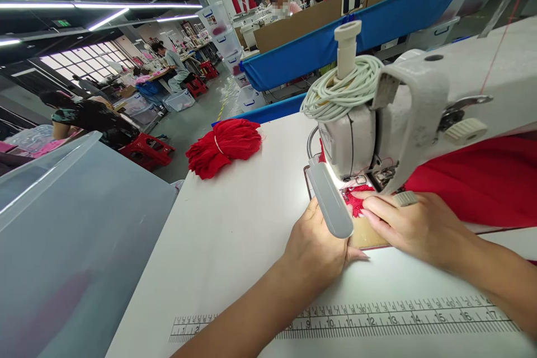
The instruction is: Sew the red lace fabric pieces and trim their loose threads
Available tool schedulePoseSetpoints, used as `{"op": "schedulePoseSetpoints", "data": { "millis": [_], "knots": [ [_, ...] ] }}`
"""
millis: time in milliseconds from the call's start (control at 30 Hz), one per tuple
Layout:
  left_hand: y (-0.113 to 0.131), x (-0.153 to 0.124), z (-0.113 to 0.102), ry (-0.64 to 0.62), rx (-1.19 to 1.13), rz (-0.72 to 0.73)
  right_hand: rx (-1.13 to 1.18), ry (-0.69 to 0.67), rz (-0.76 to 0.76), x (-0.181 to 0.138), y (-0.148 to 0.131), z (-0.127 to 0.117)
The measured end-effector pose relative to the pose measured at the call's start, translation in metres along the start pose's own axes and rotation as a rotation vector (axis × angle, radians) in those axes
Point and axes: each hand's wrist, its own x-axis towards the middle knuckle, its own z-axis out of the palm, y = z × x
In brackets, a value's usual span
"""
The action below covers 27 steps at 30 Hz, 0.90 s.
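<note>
Under the head of a white sewing machine [348, 142] lies a piece of red lace fabric [356, 204], lit by a grey lamp [333, 201]. My right hand [415, 224] presses its fingertips on the fabric's right side, fingers together. Left of the needle area is my left hand [316, 240], its fingers largely hidden behind the lamp, so its grip does not show; the thumb sticks out to the right over the table. A larger red cloth [478, 179] spreads behind my right hand, beneath the machine arm.
A tied bundle of red fabric [224, 145] lies at the table's far left. A printed ruler [377, 321] runs along the front edge. At left stands a translucent plastic bin [84, 224]. Beyond hangs a blue cloth trough [302, 53], and several people work at other tables.
</note>
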Motion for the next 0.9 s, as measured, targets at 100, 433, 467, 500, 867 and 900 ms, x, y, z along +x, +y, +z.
{"op": "schedulePoseSetpoints", "data": {
  "millis": [100,433,467,500,867,900],
  "knots": [
    [-0.004,0.002,0.0,0.013,-0.044,-0.021,0.022,-0.018,-0.007,-0.001,0.001,0.0],
    [-0.025,0.017,0.013,-0.019,-0.355,-0.214,0.064,-0.072,0.089,0.001,-0.004,0.001],
    [-0.025,0.018,0.014,-0.013,-0.404,-0.222,0.071,-0.051,0.093,0.001,-0.004,0.002],
    [-0.025,0.019,0.015,0.003,-0.457,-0.224,0.08,-0.021,0.098,0.001,-0.004,0.004],
    [-0.022,0.023,0.014,0.036,-0.656,-0.232,0.122,0.105,0.156,0.004,-0.007,0.013],
    [-0.022,0.022,0.015,0.039,-0.641,-0.255,0.136,0.101,0.149,0.003,-0.007,0.012]
  ]
}}
